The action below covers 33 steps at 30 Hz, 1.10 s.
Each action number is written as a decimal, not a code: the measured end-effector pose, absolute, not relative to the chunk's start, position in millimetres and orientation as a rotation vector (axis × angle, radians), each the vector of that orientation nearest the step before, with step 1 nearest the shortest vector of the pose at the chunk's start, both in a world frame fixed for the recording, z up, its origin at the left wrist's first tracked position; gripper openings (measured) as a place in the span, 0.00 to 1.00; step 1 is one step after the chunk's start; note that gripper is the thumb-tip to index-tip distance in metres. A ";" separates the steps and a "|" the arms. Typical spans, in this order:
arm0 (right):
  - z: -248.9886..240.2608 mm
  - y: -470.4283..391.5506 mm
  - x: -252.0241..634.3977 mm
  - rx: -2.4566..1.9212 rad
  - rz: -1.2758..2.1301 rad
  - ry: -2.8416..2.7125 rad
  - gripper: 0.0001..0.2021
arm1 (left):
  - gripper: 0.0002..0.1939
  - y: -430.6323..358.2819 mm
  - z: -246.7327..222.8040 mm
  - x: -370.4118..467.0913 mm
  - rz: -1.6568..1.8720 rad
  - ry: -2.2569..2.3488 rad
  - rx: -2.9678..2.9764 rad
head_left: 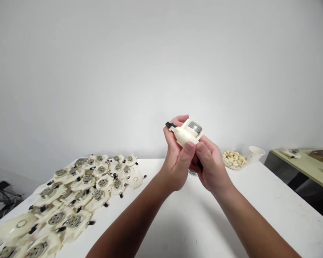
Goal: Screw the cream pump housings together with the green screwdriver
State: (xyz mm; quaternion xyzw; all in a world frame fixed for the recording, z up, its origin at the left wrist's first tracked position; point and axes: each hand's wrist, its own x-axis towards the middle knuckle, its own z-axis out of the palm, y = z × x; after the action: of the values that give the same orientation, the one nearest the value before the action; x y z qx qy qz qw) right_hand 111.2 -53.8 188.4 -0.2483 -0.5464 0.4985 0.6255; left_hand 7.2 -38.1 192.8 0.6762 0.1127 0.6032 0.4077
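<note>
Above the white table, both hands hold one cream plastic motor housing [184, 135] with a silver metal motor set in its top and a black fitting sticking out at the left. My left hand [176, 161] wraps round its left side, thumb pressed on the near face. From the right, my right hand [210, 161] grips it, its thumb beside the left one. A dark part shows between the palms, mostly covered by the fingers. Under the hands, a small round silvery thing [192, 172] on the table is largely hidden.
Many similar motor housings [102, 182] cover the left side of the white table [174, 229]. At the back right stand a clear bowl of pale nuts [234, 159] and a white paper cup [255, 154]. A yellowish side table [307, 163] is further right; cables [6, 197] hang at far left.
</note>
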 end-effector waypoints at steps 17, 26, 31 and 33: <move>214.9 -55.5 161.0 -0.281 0.963 -1.389 0.24 | 0.17 -39.4 208.7 -3.7 1.993 0.175 2.030; 211.9 -51.2 164.2 -0.267 0.868 -1.467 0.23 | 0.13 -36.5 212.5 -12.0 1.901 0.168 2.095; 210.6 -49.8 163.4 -0.269 0.909 -1.474 0.23 | 0.11 -33.2 213.9 -13.5 1.901 0.179 2.140; 211.6 -50.2 163.6 -0.274 0.921 -1.470 0.22 | 0.11 -32.3 214.1 -14.1 1.927 0.187 2.157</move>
State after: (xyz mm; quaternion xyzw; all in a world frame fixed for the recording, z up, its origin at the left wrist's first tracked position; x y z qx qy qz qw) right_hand 163.6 -50.2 211.6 -0.1201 -0.6442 0.4037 0.6385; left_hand -14.1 -32.3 214.1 0.7387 0.0640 0.6599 0.1214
